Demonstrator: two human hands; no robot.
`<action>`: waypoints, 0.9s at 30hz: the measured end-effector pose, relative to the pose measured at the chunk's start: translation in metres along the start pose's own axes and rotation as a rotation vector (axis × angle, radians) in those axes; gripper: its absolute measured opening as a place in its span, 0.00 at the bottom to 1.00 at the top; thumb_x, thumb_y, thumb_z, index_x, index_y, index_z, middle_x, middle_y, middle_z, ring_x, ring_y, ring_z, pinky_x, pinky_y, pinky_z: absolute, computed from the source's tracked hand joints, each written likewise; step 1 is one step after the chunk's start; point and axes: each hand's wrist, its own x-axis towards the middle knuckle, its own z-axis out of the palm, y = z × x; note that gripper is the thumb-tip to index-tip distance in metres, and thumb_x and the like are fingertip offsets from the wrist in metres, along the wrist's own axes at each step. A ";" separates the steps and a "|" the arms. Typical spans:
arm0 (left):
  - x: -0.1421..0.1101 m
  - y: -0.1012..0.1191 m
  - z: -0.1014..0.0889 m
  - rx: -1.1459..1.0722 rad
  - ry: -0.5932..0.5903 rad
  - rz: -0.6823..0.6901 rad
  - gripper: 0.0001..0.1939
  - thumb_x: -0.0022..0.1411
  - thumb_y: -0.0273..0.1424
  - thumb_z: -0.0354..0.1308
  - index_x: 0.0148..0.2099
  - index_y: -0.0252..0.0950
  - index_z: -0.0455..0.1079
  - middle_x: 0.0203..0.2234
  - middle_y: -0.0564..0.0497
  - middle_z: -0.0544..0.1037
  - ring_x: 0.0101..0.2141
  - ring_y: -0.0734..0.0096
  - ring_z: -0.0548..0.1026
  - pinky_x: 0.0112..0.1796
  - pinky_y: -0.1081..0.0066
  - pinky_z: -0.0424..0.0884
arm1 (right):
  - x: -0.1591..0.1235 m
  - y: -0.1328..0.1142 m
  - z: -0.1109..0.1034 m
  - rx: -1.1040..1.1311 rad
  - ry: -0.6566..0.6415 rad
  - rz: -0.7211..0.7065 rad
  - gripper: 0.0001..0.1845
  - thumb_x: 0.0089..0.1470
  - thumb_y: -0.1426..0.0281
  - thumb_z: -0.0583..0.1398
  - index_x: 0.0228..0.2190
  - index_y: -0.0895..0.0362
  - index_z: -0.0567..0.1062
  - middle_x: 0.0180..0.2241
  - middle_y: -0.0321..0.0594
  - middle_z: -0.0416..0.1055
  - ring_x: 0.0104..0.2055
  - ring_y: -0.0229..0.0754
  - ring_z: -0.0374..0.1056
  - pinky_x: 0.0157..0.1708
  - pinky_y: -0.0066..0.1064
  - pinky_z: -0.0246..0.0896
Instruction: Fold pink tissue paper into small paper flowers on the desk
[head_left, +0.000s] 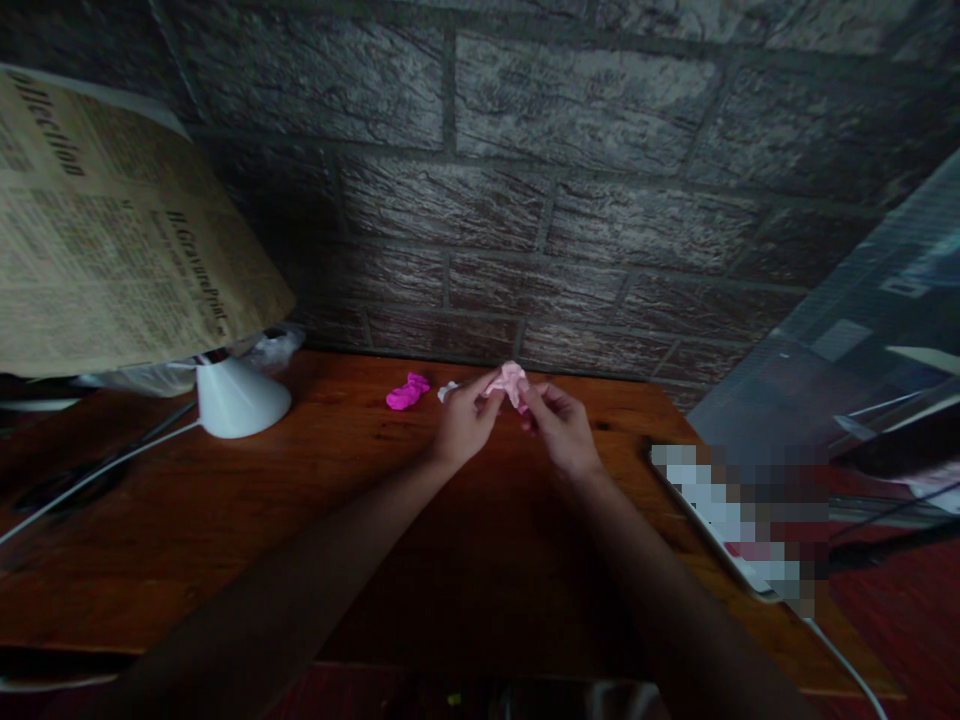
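Note:
Between both hands, above the far part of the wooden table, is a small crumpled light pink piece [513, 381], soft like cloth. My left hand [466, 415] pinches its left side with thumb and fingers. On its right side, the closed fingers of my right hand [559, 425] grip it too. Left of my hands a bright pink crumpled piece [407, 392] lies on the table. A small white piece [447, 391] shows just behind my left hand, partly covered by it. The exact kind of these soft pieces cannot be made out.
A lamp with a white base [241, 400] and a newspaper-print shade [127, 230] stands at the left, its white cord crossing the wooden table [360, 520]. A brick-patterned wall [585, 90] rises behind. On the right lies a flat, pixelated object [720, 520] beside a translucent bluish panel [817, 330].

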 end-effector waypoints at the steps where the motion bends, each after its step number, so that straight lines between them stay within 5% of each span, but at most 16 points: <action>1: 0.000 0.000 0.000 0.003 -0.005 -0.001 0.18 0.67 0.30 0.54 0.56 0.35 0.76 0.39 0.46 0.85 0.29 0.71 0.81 0.31 0.74 0.77 | 0.000 0.000 0.000 0.006 -0.005 0.002 0.29 0.38 0.43 0.70 0.21 0.56 0.72 0.20 0.32 0.67 0.20 0.32 0.59 0.20 0.26 0.52; 11: -0.004 0.007 0.000 0.112 0.030 0.027 0.16 0.67 0.30 0.54 0.52 0.34 0.78 0.30 0.48 0.84 0.25 0.71 0.80 0.28 0.76 0.75 | 0.003 0.003 -0.001 -0.069 -0.057 -0.071 0.30 0.40 0.41 0.69 0.23 0.55 0.72 0.19 0.32 0.66 0.19 0.32 0.58 0.19 0.27 0.53; 19: 0.000 0.010 -0.002 0.019 -0.002 0.057 0.16 0.67 0.29 0.54 0.53 0.33 0.76 0.35 0.46 0.85 0.23 0.74 0.79 0.25 0.77 0.74 | 0.007 0.005 -0.010 -0.115 -0.093 -0.149 0.27 0.44 0.45 0.69 0.23 0.55 0.73 0.23 0.34 0.69 0.23 0.34 0.60 0.23 0.28 0.59; 27: 0.001 0.006 -0.003 0.091 -0.061 0.101 0.16 0.67 0.27 0.54 0.53 0.33 0.77 0.39 0.44 0.85 0.31 0.68 0.82 0.35 0.70 0.78 | 0.012 -0.002 -0.027 -0.088 -0.072 -0.263 0.27 0.39 0.57 0.75 0.39 0.52 0.75 0.38 0.36 0.73 0.30 0.36 0.68 0.32 0.31 0.67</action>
